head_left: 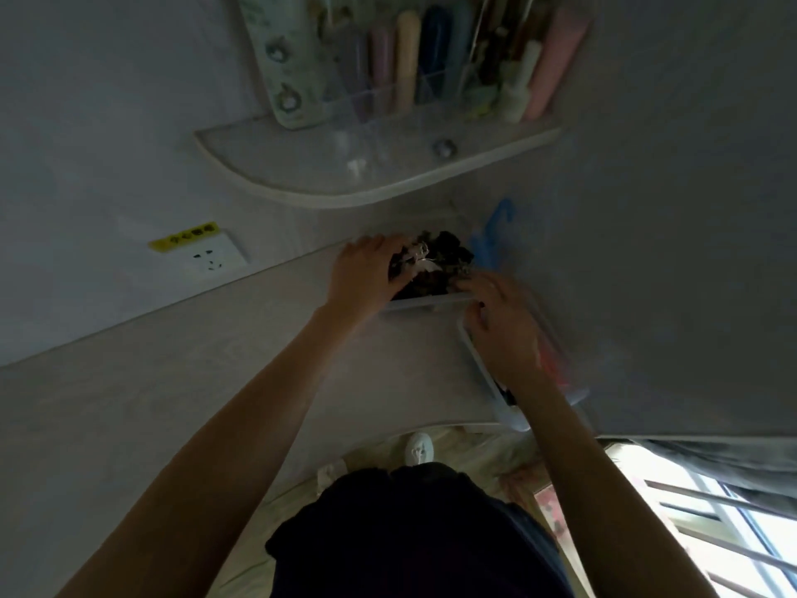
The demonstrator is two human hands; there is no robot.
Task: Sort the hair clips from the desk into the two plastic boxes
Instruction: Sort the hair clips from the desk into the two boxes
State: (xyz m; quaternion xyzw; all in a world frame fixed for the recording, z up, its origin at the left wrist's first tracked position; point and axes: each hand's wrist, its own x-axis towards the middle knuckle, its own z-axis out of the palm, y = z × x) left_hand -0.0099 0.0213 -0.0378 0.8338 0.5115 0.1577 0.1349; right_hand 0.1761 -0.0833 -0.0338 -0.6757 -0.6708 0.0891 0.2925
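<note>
Clips (435, 265) lie piled in the far box (427, 302), right under our left fingers (388, 248), which curl on them. Our right fingers (474, 291) touch the pile's edge; their hold we cannot tell.

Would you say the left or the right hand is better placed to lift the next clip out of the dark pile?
Left, probably: the left hand already rests on the dark pile of clips, while the right hand sits at its near corner, over the second box.

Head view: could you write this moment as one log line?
left hand: on clips in far box | right hand: over near box, grip unclear
</note>
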